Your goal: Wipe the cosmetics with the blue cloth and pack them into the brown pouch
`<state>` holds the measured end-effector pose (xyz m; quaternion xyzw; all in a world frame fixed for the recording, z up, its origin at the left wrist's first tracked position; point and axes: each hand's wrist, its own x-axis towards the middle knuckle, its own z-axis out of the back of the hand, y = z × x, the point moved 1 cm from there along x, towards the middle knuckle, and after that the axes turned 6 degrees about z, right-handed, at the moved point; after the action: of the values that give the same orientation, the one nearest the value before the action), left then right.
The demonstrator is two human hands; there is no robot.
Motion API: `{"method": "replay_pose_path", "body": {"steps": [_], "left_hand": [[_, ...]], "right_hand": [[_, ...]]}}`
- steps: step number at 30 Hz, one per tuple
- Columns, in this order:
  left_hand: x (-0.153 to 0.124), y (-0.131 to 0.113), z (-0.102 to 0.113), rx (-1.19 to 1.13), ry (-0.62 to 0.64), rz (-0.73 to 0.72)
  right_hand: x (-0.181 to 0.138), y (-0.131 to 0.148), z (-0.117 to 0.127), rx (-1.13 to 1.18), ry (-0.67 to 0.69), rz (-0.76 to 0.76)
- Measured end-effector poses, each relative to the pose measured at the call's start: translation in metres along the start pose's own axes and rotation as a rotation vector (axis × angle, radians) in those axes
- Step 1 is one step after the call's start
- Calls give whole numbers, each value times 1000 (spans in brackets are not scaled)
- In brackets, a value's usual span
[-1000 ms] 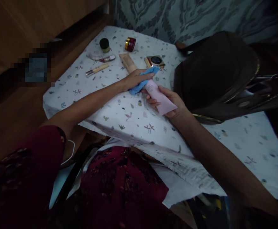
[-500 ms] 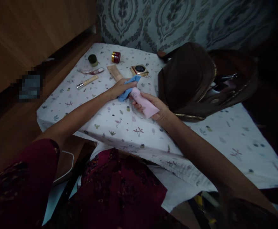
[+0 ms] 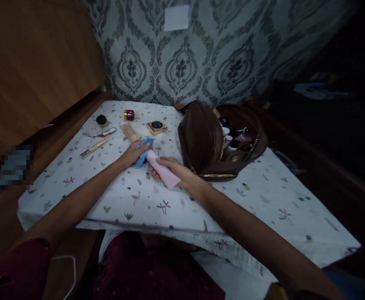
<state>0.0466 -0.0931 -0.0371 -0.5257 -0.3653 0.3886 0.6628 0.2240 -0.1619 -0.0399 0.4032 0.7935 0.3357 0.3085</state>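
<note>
My right hand (image 3: 175, 171) is wrapped around a pink tube (image 3: 164, 173) lying slanted just above the white patterned cloth (image 3: 157, 204) on the table. My left hand (image 3: 133, 152) is closed on a blue cloth (image 3: 144, 150), pressed against the tube's far end. Both hands meet near the middle of the table, left of a brown bag.
An open brown bag (image 3: 207, 141) with bottles inside lies to the right of my hands. Behind them are a beige tube (image 3: 129, 131), a gold compact (image 3: 156, 126), a red jar (image 3: 129, 114), a dark-lidded jar (image 3: 101, 121), a slim gold-capped tube (image 3: 94, 147) and a pink tube (image 3: 105, 133). A wooden panel stands at left.
The camera has tilted up, so the wall and the bag's inside now show. My hands keep hold of the blue cloth and the pink tube in the same spot on the table.
</note>
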Motion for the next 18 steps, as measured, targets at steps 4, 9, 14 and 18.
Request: {"method": "replay_pose_path", "body": {"steps": [4, 9, 14, 18], "left_hand": [[-8, -3, 2, 3, 20, 11], [-12, -5, 1, 3, 24, 27], [-10, -4, -2, 0, 7, 47], [-11, -5, -5, -14, -18, 61]], "right_hand": [[-2, 3, 2, 8, 62, -51], [-4, 3, 2, -34, 91, -18], [-4, -1, 1, -150, 60, 74], [-7, -2, -2, -283, 15, 167]]}}
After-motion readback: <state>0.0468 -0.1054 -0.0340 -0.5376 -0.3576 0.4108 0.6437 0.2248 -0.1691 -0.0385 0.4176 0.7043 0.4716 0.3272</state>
